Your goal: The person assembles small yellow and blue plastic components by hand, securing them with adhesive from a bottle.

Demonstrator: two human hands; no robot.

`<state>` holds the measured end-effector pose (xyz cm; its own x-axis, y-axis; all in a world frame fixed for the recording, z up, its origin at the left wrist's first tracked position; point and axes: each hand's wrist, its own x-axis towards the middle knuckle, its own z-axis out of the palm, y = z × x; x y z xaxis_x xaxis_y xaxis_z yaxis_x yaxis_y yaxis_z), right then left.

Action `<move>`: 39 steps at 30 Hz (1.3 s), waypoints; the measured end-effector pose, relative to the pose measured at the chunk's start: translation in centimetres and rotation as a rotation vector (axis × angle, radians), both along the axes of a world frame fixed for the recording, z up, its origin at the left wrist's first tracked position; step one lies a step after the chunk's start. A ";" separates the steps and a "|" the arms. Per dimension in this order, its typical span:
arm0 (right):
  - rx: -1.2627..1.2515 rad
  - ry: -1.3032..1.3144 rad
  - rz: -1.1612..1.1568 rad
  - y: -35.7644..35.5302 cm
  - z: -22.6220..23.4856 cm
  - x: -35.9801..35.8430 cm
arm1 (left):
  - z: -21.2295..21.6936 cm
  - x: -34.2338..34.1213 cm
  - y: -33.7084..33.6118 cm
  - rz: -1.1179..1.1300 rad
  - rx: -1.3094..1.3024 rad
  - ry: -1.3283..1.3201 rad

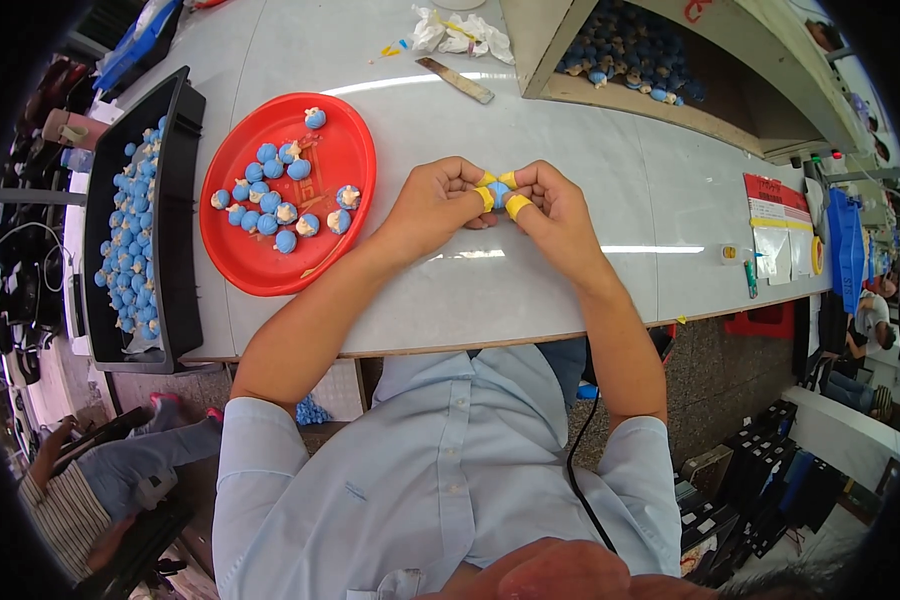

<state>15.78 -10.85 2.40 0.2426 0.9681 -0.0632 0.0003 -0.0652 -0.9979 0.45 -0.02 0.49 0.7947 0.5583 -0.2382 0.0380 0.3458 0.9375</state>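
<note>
Table (610, 280): carrying shelf, bin and tray.
Shelf (535, 50): holding heaped blue balls (598, 78).
Bin (183, 220): holding many more, left of tray.
Tray (260, 275): holding a loose scattering; finished or waiting, cannot tell.
Left hand (438, 205): pinching one ball (499, 193).
Right hand (553, 205): pinching its other side, wearing yellow wraps (518, 206).
Held ball: sitting between fingertips, right of tray; apparently still being worked.

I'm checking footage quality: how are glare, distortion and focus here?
Head view: glare streaks cross the gray table near the flat strip and right forearm. Head view: the table's front edge bows; corners go black. Head view: left hand and right hand look fairly sharp.
</note>
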 end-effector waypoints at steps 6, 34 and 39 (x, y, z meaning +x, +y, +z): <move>-0.018 0.021 -0.004 0.0 0.3 -0.1 | 0.1 0.0 0.1 0.011 -0.004 -0.006; -0.040 0.022 -0.004 0.0 0.1 0.1 | 1.2 -0.3 -0.3 -0.071 0.116 0.035; -0.026 0.002 -0.020 0.0 -0.1 0.1 | 0.8 -0.2 -0.3 -0.084 0.118 0.039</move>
